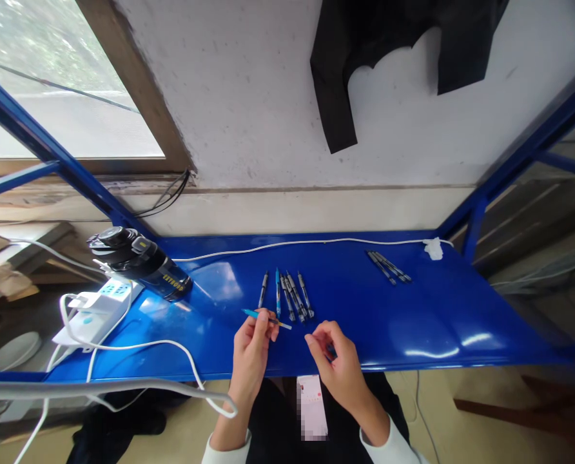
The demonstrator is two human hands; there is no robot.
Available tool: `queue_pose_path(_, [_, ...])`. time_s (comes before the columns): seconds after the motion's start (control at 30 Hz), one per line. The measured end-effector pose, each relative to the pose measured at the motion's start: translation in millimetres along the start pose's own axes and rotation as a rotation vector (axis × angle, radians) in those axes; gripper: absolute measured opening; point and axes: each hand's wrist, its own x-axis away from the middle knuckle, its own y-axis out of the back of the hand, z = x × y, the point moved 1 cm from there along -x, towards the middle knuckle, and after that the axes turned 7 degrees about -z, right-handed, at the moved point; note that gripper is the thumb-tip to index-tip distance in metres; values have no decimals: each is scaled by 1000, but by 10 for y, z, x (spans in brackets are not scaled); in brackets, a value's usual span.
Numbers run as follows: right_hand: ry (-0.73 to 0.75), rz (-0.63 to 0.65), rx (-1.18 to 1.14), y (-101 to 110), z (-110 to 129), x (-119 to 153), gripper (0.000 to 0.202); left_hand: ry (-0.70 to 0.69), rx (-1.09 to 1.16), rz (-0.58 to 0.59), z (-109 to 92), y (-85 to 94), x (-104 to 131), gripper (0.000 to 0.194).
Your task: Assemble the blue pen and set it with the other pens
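1. Left hand (253, 341): pinching slim blue-ended pen part (250, 313), above bench (442, 309) front edge, near middle.
2. Right hand (340, 364): fingers curled, also at front edge. Blue bit showing between them; can't tell if gripped.
3. Loose pens (298, 296) lying mid-bench, just beyond hands.
4. More pens (387, 265) toward far right corner.
5. Bottle (147, 264) by left edge.

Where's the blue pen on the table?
In the head view, the blue pen lies beyond the left hand, between a single pen on its left and black pens on its right.
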Motion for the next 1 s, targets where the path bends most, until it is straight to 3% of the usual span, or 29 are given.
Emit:
queue_pose_path(0.1, [6,-64,-17,25,6,-12,24,31,90,-42,-31,-23,-14,47])
queue_pose_path(0.2, [9,-40,-8,28,13,-24,22,23,74,-31,-28,-27,-12,47])
queue_pose_path(0.47, [78,147,25,10,48,-46,15,-157,-268,136,36,21,49,36])
queue_pose_path(0.7, [130,155,47,0,38,-72,16,-199,-314,169,4,13,65,34])
queue_pose_path(1.0, [116,169,103,-25,-24,-63,36,-212,-400,230,-71,-42,104,32])
